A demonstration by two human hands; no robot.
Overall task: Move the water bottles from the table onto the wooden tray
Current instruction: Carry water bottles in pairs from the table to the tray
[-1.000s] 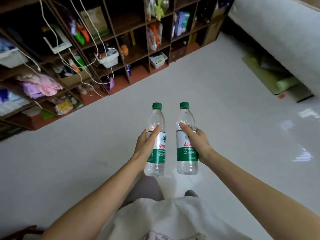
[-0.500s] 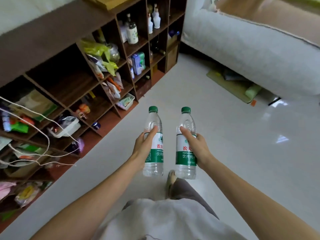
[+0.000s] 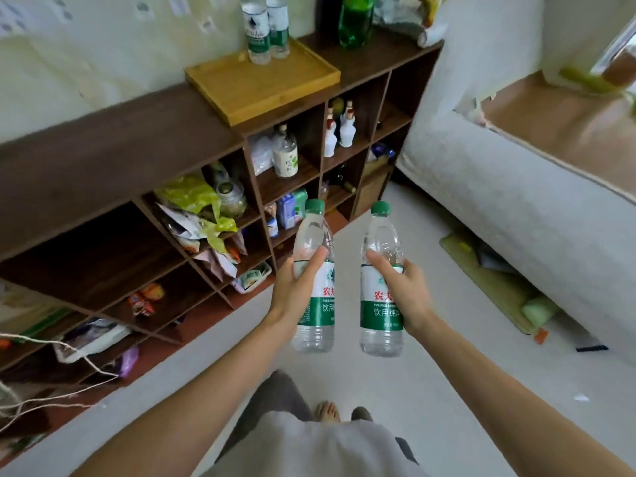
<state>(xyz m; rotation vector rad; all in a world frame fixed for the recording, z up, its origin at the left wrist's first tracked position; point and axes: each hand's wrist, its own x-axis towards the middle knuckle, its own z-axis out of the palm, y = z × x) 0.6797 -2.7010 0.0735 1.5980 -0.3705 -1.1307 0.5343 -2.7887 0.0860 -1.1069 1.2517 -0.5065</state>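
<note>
Person stands w/ both arms out front, one water bottle per hand. Left hand (image 3: 296, 290) wraps the left bottle (image 3: 315, 280) at label height, thumb across the front. Right hand (image 3: 407, 292) grips the right bottle (image 3: 382, 287) the same way. Both bottles upright, green caps up, held above the pale floor (image 3: 447, 373), apart from each other. Wooden tray (image 3: 261, 87) sits on top of the dark shelf unit (image 3: 103, 160), well ahead; two more bottles (image 3: 263, 29) stand at its far edge
</note>
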